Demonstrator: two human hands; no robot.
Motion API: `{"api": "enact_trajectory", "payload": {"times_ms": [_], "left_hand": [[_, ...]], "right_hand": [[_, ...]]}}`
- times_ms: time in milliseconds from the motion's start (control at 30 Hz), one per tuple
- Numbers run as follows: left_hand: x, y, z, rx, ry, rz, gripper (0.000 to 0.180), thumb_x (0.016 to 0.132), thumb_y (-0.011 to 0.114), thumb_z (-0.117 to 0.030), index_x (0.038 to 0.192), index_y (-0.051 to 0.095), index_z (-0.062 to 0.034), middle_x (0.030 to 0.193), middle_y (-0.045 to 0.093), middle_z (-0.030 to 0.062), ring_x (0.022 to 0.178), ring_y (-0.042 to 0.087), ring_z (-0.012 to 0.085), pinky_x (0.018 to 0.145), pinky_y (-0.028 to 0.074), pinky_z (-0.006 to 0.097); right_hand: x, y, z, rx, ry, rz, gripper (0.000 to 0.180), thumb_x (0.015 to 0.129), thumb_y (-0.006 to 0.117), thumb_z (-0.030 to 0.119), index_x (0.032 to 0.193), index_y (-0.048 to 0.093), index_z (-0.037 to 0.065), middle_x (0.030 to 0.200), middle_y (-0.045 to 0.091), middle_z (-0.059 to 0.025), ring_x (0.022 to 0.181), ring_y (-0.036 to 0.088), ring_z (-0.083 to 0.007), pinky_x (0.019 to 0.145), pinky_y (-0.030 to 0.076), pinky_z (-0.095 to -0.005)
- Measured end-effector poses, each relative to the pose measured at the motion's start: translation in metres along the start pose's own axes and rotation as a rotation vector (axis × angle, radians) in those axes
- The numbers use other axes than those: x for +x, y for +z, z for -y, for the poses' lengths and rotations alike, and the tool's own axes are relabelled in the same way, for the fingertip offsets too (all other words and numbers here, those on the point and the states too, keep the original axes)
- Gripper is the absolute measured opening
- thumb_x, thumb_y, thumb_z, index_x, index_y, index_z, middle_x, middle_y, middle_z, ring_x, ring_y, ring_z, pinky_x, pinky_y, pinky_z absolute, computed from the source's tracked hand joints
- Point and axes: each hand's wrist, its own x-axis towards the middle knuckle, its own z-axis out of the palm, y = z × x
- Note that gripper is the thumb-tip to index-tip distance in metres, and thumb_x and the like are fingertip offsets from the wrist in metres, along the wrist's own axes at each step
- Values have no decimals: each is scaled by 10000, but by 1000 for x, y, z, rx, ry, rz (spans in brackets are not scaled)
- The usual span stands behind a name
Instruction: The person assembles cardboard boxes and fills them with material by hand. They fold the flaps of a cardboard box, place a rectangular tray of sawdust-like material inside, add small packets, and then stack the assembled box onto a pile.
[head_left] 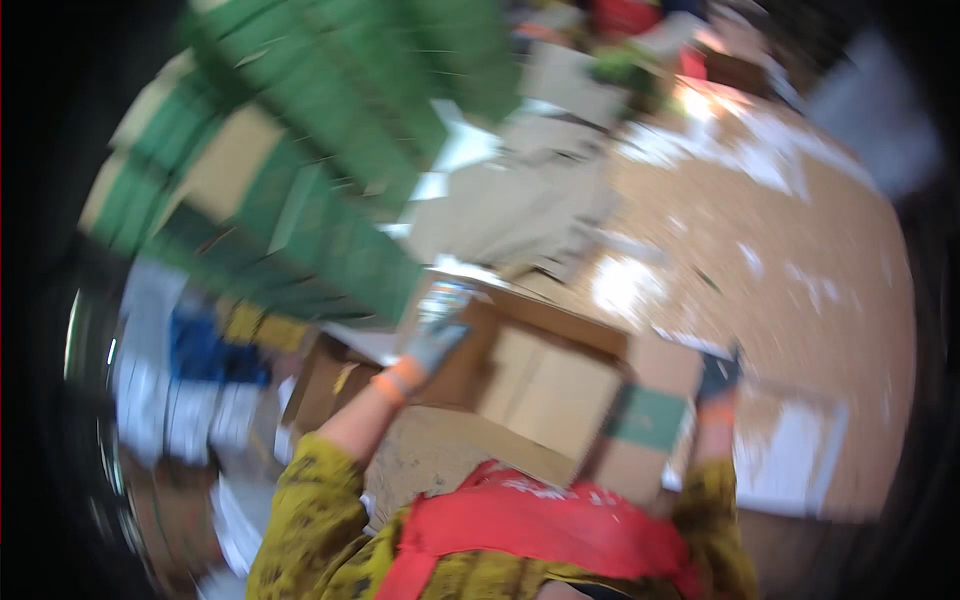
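Note:
An open cardboard box [545, 390], its brown inside facing up, sits right in front of me. My left hand [432, 345], in a grey glove with an orange cuff, rests at the box's left wall. Just beyond its fingers is a shiny, pale patch [447, 296], too smeared to name. At the outer edge of the right flap [655, 375] is my right hand [718, 378], in a dark glove with an orange cuff. A green band [645, 418] crosses that flap. Motion blur hides how the fingers of both hands are set.
Green-and-brown stacked cartons [330, 210] rise at the far left. Grey-brown cardboard sheets [510, 200] lie beyond the box. To the right is a wide brown surface [790, 290] with torn white patches. White bundles [190, 400] and a blue object [215, 345] stand at the left.

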Motion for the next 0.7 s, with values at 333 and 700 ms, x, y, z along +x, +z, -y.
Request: {"api": "enact_trajectory", "payload": {"times_ms": [333, 700], "left_hand": [[12, 23, -67, -195, -317, -10, 629, 928, 551, -490, 1371, 507, -46, 1347, 560, 182, 1254, 518, 307, 1080, 364, 354], [15, 34, 25, -823, -417, -121, 475, 929, 639, -143, 1315, 497, 96, 1203, 612, 114, 1089, 578, 166, 961, 463, 263]], "right_hand": [[-12, -7, 49, -890, -449, -311, 805, 883, 598, 507, 1493, 319, 63, 1362, 488, -210, 1198, 511, -352, 1072, 365, -486], [-61, 106, 26, -290, -655, -565, 579, 817, 712, 433, 1274, 541, 121, 1241, 575, -96, 1105, 542, -306, 964, 451, -481]]}}
